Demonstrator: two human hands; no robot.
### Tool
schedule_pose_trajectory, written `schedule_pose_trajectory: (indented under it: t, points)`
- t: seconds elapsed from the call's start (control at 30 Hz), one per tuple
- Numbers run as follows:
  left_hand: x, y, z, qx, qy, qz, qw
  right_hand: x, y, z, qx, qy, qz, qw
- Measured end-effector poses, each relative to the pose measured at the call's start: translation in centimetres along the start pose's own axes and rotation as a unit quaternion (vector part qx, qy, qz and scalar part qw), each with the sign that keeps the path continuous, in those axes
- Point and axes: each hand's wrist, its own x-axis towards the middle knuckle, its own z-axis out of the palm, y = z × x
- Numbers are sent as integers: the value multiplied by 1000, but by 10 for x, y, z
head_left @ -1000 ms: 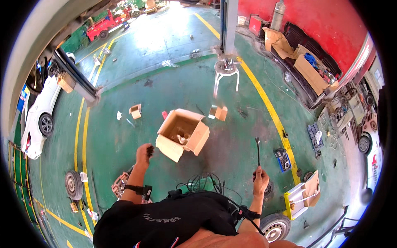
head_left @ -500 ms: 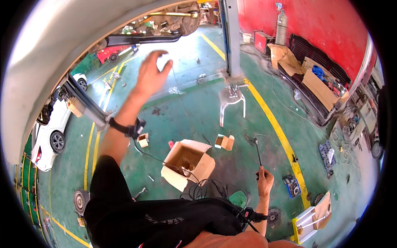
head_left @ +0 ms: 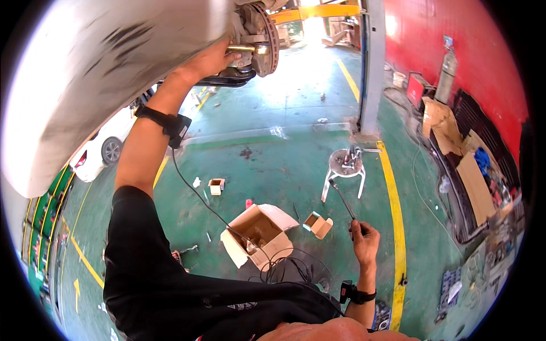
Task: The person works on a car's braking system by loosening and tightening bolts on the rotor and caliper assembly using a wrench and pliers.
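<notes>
**Steel wrench low, hub bolt high**

Steel wrench (head_left: pixel 342 199) sits gripped in the closed right hand (head_left: pixel 364 238), low above the green floor (head_left: pixel 284 165). Overhead, the left hand (head_left: pixel 213 57) curls around a brass bolt (head_left: pixel 247 49) beside the brake disc (head_left: pixel 263 35). Best steady the bolt before bringing the wrench up.

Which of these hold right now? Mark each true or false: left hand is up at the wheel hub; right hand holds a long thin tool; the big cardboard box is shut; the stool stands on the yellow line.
1. The left hand is raised to the wheel hub. True.
2. The right hand holds a long thin tool. True.
3. The big cardboard box is shut. False: its flaps are open.
4. The stool stands on the yellow line. False: it stands on green floor beside the line.
</notes>
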Motion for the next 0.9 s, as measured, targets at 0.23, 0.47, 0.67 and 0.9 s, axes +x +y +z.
schedule_pose_trajectory:
  t: [0.23, 0.47, 0.67, 0.9]
  points:
    - [12, 15, 3, 181, 35, -91, 979, 93, -60, -11, 26, -58, -68, 996]
    - [18, 29, 8, 169, 50, -164, 971, 183, -190, 6, 11, -49, -223, 974]
    - [18, 31, 9, 162, 52, -175, 970, 246, -296, 31, -119, -43, -356, 926]
    - [20, 30, 10, 165, 46, -182, 968, 293, -335, 44, -146, -69, -475, 865]
